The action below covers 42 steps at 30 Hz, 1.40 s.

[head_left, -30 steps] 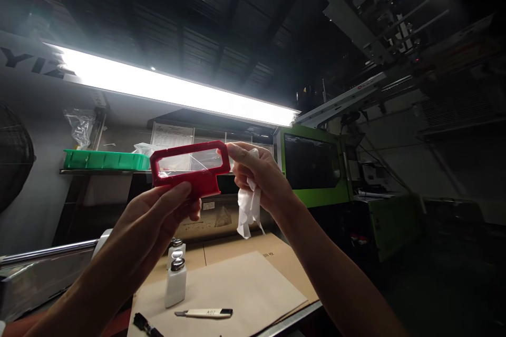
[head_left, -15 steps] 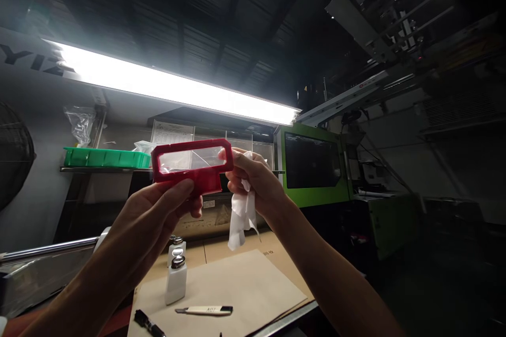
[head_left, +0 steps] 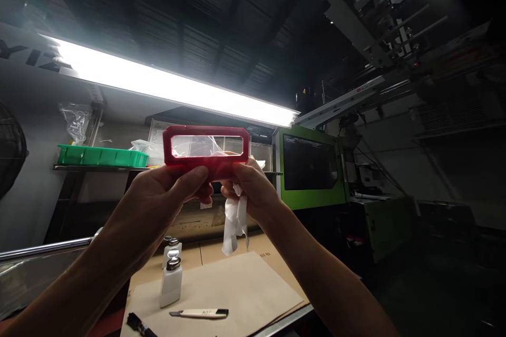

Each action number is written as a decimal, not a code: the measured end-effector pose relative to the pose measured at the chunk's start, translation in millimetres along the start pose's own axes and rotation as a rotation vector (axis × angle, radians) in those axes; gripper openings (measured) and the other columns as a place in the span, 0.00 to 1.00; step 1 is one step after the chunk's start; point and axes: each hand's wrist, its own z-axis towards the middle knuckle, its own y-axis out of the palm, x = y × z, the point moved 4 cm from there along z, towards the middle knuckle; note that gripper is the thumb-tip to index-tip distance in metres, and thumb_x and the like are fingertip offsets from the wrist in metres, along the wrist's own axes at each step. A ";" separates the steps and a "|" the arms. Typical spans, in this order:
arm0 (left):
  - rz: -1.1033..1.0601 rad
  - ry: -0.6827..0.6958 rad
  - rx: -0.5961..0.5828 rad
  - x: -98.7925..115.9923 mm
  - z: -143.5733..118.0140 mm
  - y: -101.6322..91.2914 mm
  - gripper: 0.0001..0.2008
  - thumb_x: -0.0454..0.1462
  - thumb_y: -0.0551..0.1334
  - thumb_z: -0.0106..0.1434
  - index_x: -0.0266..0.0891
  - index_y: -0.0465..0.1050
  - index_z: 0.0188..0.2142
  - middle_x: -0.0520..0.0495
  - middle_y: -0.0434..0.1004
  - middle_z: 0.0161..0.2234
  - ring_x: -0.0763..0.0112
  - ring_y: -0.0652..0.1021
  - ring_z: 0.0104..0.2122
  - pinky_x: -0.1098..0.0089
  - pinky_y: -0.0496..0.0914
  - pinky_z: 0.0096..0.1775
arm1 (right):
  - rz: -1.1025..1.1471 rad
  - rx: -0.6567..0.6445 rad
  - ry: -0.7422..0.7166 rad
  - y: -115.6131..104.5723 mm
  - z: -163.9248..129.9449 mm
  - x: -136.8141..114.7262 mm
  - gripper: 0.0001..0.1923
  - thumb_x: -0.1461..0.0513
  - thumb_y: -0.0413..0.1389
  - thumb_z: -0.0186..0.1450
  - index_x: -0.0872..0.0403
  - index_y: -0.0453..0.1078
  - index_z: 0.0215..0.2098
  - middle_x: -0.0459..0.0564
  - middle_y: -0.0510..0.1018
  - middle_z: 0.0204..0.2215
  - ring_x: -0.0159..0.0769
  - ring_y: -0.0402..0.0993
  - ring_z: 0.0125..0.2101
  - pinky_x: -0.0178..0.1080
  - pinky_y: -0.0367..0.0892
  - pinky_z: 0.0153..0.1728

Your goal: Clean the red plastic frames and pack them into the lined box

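Both hands lift the red frame point(head_left: 206, 148) to the light, left hand point(head_left: 166, 195) pinching its base, right hand point(head_left: 247, 189) also clutching a white wipe point(head_left: 234, 221); inspection seems underway, likely calling for more wiping.

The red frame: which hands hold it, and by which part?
Both hands hold the red frame by its lower edge: left hand and right hand. The right also holds a white cloth.
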 end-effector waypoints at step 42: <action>0.104 -0.087 0.173 -17.9 -30.0 -31.5 0.19 0.49 0.70 0.43 0.39 0.78 0.32 0.49 0.79 0.21 0.70 0.76 0.23 0.75 0.70 0.26 | 0.158 0.033 0.276 -20.2 -75.8 85.0 0.19 0.47 0.47 0.63 0.53 0.65 0.29 0.36 0.59 0.12 0.24 0.51 0.11 0.29 0.51 0.12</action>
